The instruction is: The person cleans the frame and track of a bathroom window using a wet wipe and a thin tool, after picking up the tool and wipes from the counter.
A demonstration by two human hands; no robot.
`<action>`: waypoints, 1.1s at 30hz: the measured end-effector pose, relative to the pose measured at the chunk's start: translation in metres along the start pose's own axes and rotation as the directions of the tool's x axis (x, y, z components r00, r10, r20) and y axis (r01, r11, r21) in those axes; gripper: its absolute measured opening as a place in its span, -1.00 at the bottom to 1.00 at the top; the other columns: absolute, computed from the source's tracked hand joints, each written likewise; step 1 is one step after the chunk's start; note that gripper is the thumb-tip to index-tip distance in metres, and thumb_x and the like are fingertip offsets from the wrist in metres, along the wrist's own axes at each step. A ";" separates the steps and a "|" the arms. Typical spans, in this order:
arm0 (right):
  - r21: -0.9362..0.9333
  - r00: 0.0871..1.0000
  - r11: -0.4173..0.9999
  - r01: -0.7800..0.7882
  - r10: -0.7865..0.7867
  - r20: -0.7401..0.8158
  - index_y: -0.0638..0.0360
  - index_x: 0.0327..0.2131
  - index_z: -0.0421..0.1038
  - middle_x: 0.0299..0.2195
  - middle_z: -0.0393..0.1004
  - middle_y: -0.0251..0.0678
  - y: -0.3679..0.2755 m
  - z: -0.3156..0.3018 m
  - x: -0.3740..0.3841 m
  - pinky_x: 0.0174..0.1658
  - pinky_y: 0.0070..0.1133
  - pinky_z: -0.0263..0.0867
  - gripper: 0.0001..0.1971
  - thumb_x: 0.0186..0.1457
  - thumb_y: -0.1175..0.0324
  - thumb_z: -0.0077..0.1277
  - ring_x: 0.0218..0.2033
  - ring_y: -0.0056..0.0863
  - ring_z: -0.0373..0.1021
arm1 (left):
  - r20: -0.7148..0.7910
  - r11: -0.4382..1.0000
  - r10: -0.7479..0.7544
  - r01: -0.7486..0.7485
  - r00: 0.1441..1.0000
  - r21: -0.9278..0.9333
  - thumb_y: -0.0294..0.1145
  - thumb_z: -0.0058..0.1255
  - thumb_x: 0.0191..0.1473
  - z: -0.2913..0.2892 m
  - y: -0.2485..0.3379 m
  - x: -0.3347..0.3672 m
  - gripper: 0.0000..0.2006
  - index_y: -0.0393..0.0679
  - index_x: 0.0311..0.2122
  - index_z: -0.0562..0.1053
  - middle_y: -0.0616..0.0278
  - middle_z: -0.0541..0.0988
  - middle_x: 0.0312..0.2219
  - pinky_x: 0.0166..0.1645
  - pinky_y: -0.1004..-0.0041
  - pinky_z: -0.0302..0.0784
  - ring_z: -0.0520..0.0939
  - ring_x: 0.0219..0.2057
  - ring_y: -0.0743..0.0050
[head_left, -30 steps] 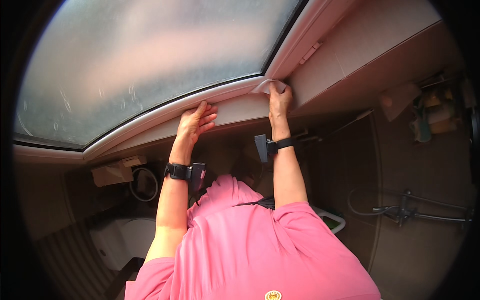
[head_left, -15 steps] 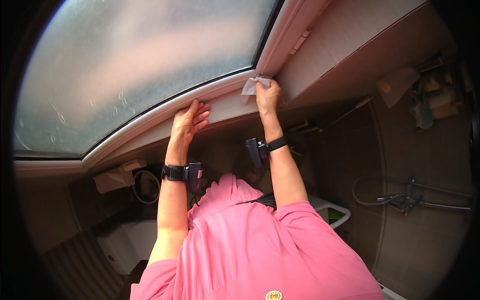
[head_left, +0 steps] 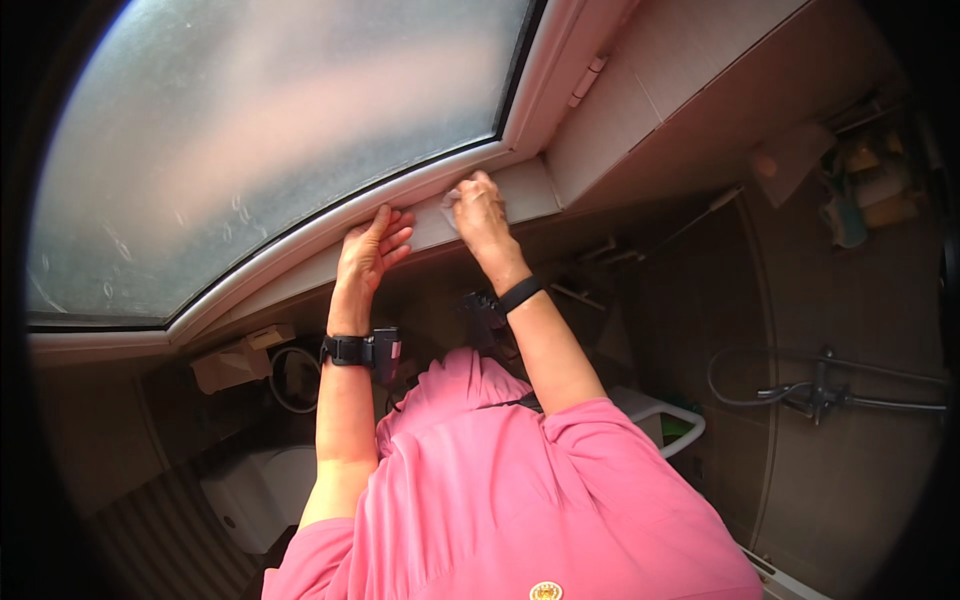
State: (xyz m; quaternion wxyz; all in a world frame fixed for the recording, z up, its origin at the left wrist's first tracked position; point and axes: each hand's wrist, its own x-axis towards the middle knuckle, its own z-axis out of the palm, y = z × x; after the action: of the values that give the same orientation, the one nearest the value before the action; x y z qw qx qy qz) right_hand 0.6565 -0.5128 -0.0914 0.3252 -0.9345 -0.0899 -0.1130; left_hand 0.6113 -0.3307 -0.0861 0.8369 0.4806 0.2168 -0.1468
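Note:
A frosted window pane (head_left: 300, 120) in a white frame (head_left: 440, 172) fills the upper left. My left hand (head_left: 370, 245) lies against the lower frame edge, its fingers apart and nothing in them. To its right, my right hand (head_left: 482, 215) is closed on a white tissue (head_left: 449, 208), pressed at the sill (head_left: 530, 190) just below the frame. Most of the tissue is hidden behind the fingers. Each wrist wears a black strap with a small dark box.
A metal hinge (head_left: 588, 80) sits on the frame's right side, beside a tiled wall (head_left: 690, 50). At the right, a shower mixer (head_left: 820, 390) with a hose is fixed to the dark wall. A towel ring (head_left: 295, 378) and a white basin (head_left: 262, 495) are at the lower left.
My right hand has moved left along the sill with the tissue, from the frame's corner toward my left hand. The left hand has stayed nearly in place.

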 end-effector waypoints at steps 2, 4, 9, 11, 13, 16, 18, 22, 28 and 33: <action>-0.012 0.975 0.999 0.040 -0.041 -0.217 0.28 -0.58 0.40 -0.47 0.37 -0.02 0.036 -0.022 0.005 -0.30 -0.35 0.27 -0.87 -0.14 0.52 -0.18 -0.39 -0.12 0.34 | -0.008 1.000 0.004 -0.004 1.000 -0.003 -0.10 0.03 -0.01 0.001 0.001 -0.001 -0.60 -0.25 -0.23 0.37 0.11 0.55 -0.30 -0.41 0.54 0.55 0.58 -0.42 0.54; -0.013 0.947 0.992 -0.122 0.112 -0.301 0.36 -0.53 0.27 -0.44 0.39 -0.01 0.057 -0.040 0.013 -0.32 -0.37 0.27 -0.78 -0.03 0.39 -0.33 -0.42 -0.11 0.33 | 0.011 1.000 0.001 -0.001 1.000 -0.009 -0.10 0.03 -0.01 -0.005 -0.003 0.003 -0.60 -0.25 -0.23 0.37 0.11 0.55 -0.30 -0.41 0.54 0.55 0.58 -0.42 0.53; -0.241 0.958 0.970 -0.025 -0.045 -0.283 0.35 -0.27 0.31 -0.16 0.30 -0.03 0.074 -0.033 0.005 -0.09 -0.36 0.22 -0.77 0.05 0.42 -0.28 -0.14 -0.10 0.26 | 0.018 1.000 -0.003 0.003 1.000 -0.004 -0.10 0.02 -0.01 0.001 -0.005 0.001 -0.61 -0.24 -0.23 0.37 0.10 0.55 -0.30 -0.43 0.54 0.55 0.58 -0.42 0.53; -0.268 0.925 0.963 0.026 -0.125 -0.359 0.34 -0.24 0.32 -0.11 0.27 -0.04 0.061 -0.032 -0.004 -0.05 -0.37 0.21 -0.76 0.06 0.43 -0.27 -0.08 -0.10 0.23 | 0.012 1.000 -0.010 0.009 1.000 0.002 -0.10 0.02 0.00 -0.001 -0.006 0.001 -0.61 -0.24 -0.23 0.37 0.10 0.54 -0.30 -0.43 0.55 0.55 0.58 -0.42 0.53; -0.273 0.999 0.962 0.024 -0.015 0.036 0.43 -0.32 0.34 -0.11 0.25 0.00 0.030 -0.034 -0.013 -0.07 -0.34 0.24 -0.80 -0.05 0.55 -0.21 -0.08 -0.05 0.21 | -0.013 1.000 0.005 -0.005 1.000 0.006 -0.09 0.03 -0.01 -0.004 -0.004 0.000 -0.61 -0.25 -0.23 0.37 0.10 0.54 -0.29 -0.43 0.55 0.55 0.59 -0.41 0.52; -0.150 0.967 0.958 0.244 -0.251 -0.031 0.44 -0.38 0.37 -0.16 0.30 -0.02 0.000 0.003 -0.033 -0.10 -0.41 0.27 -0.83 -0.11 0.61 -0.16 -0.13 -0.13 0.27 | -0.005 1.000 0.017 -0.017 1.000 0.013 -0.09 0.03 -0.01 -0.003 -0.001 -0.002 -0.60 -0.26 -0.23 0.37 0.11 0.54 -0.29 -0.43 0.55 0.55 0.59 -0.40 0.51; -0.135 0.930 0.921 0.364 -0.366 0.013 0.41 -0.41 0.40 -0.21 0.33 -0.04 -0.028 0.000 -0.036 -0.11 -0.43 0.28 -0.83 -0.14 0.63 -0.15 -0.15 -0.16 0.30 | 0.008 1.000 0.005 -0.005 1.000 -0.014 -0.09 0.03 -0.02 -0.007 -0.005 0.001 -0.61 -0.22 -0.23 0.38 0.14 0.55 -0.29 -0.43 0.57 0.55 0.58 -0.41 0.54; 0.372 0.980 0.913 0.168 -0.197 0.039 0.24 -0.36 0.48 -0.37 0.45 -0.18 -0.023 -0.016 -0.019 -0.16 -0.53 0.30 -0.72 -0.20 0.67 -0.13 -0.27 -0.26 0.40 | 0.052 0.995 -0.046 0.051 0.998 -0.086 -0.07 0.05 -0.04 -0.009 -0.001 0.000 -0.59 -0.20 -0.21 0.38 0.16 0.55 -0.28 -0.34 0.49 0.53 0.57 -0.39 0.54; 0.417 0.855 0.904 -0.100 0.292 -0.428 0.24 -0.32 0.44 -0.39 0.44 -0.22 -0.002 -0.019 0.013 -0.28 -0.55 0.31 -0.78 -0.12 0.44 0.13 -0.37 -0.44 0.39 | -0.014 0.989 -0.028 0.026 0.999 -0.145 0.00 0.09 -0.10 -0.062 0.017 -0.025 -0.49 -0.23 -0.18 0.36 0.11 0.53 -0.26 -0.28 0.46 0.48 0.56 -0.35 0.49; 0.343 0.937 0.938 0.053 0.072 -0.341 0.31 -0.45 0.46 -0.50 0.43 -0.14 -0.072 0.022 0.008 -0.35 -0.50 0.28 -0.78 -0.15 0.34 0.15 -0.46 -0.29 0.39 | -0.015 0.976 -0.019 0.016 1.000 -0.218 0.01 0.10 -0.12 -0.087 0.022 -0.039 -0.47 -0.24 -0.18 0.36 0.12 0.52 -0.24 -0.22 0.41 0.46 0.55 -0.29 0.45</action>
State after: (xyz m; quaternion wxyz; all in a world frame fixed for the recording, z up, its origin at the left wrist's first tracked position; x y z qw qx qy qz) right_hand 0.6502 -0.4431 -0.0637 0.4960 -0.8282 -0.0448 -0.2572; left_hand 0.5684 -0.2431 -0.0885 0.8814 0.3851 0.2431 -0.1253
